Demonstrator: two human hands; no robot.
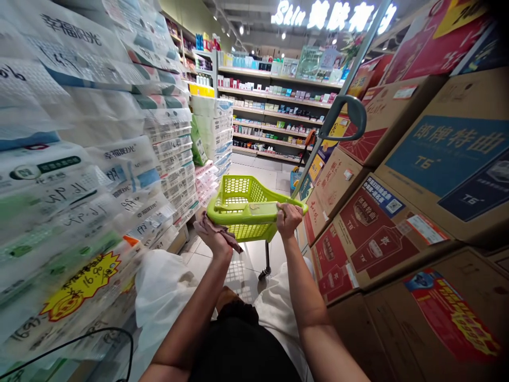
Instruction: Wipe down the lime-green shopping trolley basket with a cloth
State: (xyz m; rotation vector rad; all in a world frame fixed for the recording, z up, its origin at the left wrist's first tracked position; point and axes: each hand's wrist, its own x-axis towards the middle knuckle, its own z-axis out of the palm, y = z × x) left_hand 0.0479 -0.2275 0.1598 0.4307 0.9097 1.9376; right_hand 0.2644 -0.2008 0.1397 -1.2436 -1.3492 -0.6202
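A lime-green shopping cart [260, 210] with perforated basket walls stands in front of me; a wheel shows under it at the right. Around the right part of its near rim my right hand [289, 218] is closed. At the near left corner is my left hand [214, 236], with a brownish-pink cloth [221, 231] held in it against the rim. The cloth hangs loosely below the fingers. Part of the left fingers is hidden by the cloth and the rim.
Stacked tissue packs [127, 175] wall the left side closely. Cardboard cartons [429, 159] rise on the right, beside a trolley handle [345, 119]. Shelves of small boxes [278, 111] stand across the far end. Tiled floor [246, 162] runs between.
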